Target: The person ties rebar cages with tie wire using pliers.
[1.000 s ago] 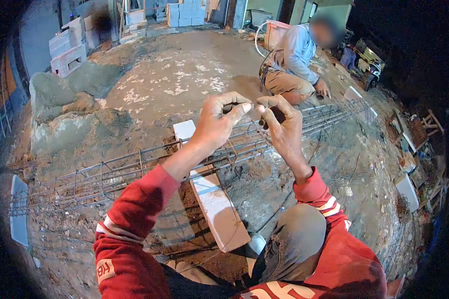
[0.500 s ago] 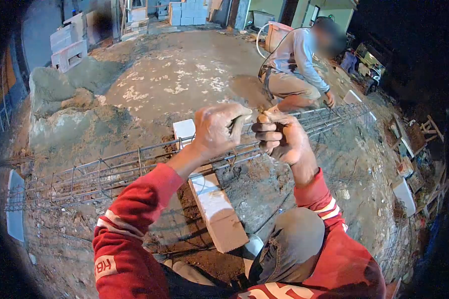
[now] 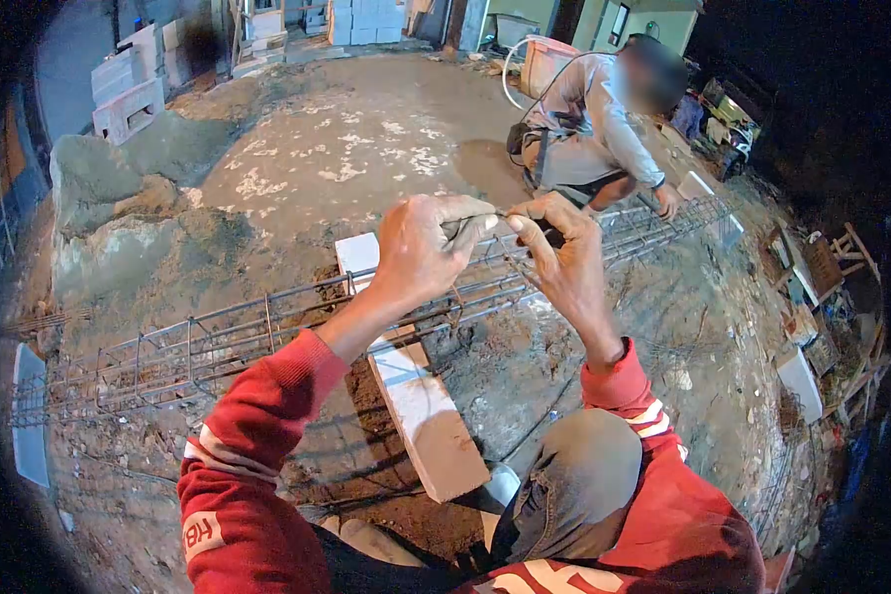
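Observation:
My left hand [image 3: 428, 246] pinches with thumb and forefinger at one end of a thin dark wire [image 3: 502, 212]. At its other end, my right hand [image 3: 562, 259] is closed in a pinch too, the fingertips of both hands nearly meeting. Most of the wire is hidden by the fingers. Below and behind the hands runs a long rebar cage [image 3: 230, 342] of bars and square stirrups, lying across the ground. A pale block [image 3: 428, 421] extends from beneath the cage toward my knees, and another white block [image 3: 357, 254] shows on the cage's far side.
A co-worker [image 3: 594, 129] crouches at the cage's right part, one hand on or near its bars. Sand heaps [image 3: 109, 218] rise at the left. White slabs [image 3: 30, 416] stand by the cage ends. Wood scraps [image 3: 851, 257] lie at the right, stacked blocks [image 3: 366, 22] at the back.
My hands have risen slightly, and the right fingers have turned and straightened, bringing both pinches closer together. The co-worker has leaned forward, with the hand shifted right along the cage.

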The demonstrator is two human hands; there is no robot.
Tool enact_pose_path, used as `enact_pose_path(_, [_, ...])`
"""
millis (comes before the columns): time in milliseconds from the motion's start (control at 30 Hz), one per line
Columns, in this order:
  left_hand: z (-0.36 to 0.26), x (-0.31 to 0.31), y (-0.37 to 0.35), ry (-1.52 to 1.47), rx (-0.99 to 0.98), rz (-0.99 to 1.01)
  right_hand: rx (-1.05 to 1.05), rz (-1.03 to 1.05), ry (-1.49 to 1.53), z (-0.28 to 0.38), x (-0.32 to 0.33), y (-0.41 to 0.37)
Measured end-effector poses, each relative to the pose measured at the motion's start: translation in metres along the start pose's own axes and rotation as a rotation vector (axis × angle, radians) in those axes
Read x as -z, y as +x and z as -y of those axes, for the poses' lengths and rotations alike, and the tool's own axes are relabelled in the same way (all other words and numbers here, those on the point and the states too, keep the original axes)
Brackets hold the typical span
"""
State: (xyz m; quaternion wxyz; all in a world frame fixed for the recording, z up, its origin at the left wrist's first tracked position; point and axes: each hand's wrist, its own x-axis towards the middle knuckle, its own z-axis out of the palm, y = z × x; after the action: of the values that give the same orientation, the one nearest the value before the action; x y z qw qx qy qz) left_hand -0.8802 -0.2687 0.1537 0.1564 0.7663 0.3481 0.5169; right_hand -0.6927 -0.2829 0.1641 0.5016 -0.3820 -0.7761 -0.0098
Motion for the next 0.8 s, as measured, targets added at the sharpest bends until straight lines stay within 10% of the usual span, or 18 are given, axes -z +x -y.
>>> enact_pose_path(167, [-0.005,-0.004,-0.005,-0.055,-0.34,-0.104,-0.912,0.203,1.154,0.001,0.008,-0.004])
enact_pose_path(233, [-0.014,-0.002,-0.003,-0.038,-0.442,-0.102,-1.17,0.69,1.669,-0.008,0.002,-0.008])
enact_pose_path(367, [-0.018,-0.002,0.014,-0.27,-0.372,-0.307,-1.169,0.712,1.621,-0.001,-0.017,-0.018])
enact_pose_path(433, [-0.023,0.01,0.017,-0.373,-0.056,-0.258,-0.67,0.913,0.541,0.016,0.0,-0.007])
enact_pose_path(500, [-0.014,0.01,0.018,-0.339,-0.061,-0.26,-0.411,0.834,0.902,-0.029,-0.014,-0.026])
enact_pose_path(567, [-0.011,0.009,0.013,-0.652,0.276,-0.175,-0.434,0.532,0.498,-0.001,-0.008,-0.013])
enact_pose_path(800, [-0.003,0.014,0.025,-0.952,0.482,-0.215,-0.913,0.507,1.294,0.026,-0.027,-0.012])
